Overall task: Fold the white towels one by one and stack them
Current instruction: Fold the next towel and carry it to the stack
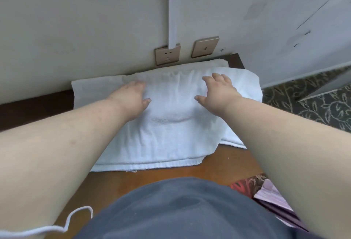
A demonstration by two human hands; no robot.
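Wooden table [224, 164] against wall, below socket [167, 55]. Carried white towel [167, 124], soft, limp; best taken at near hem. Pressed flat by left hand [131, 96], fingers straight; right hand [218, 90] spread, resting on top.

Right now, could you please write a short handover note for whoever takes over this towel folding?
Left hand: open, flat on the top white towel, left side.
Right hand: open, fingers spread, on the same towel's right side.
Towels: a pile on the wooden table against the wall; more white cloth lies beneath, sticking out on the right.
Done: top towel looks folded.
Left: smoothing it; I cannot tell whether unfolded towels remain.
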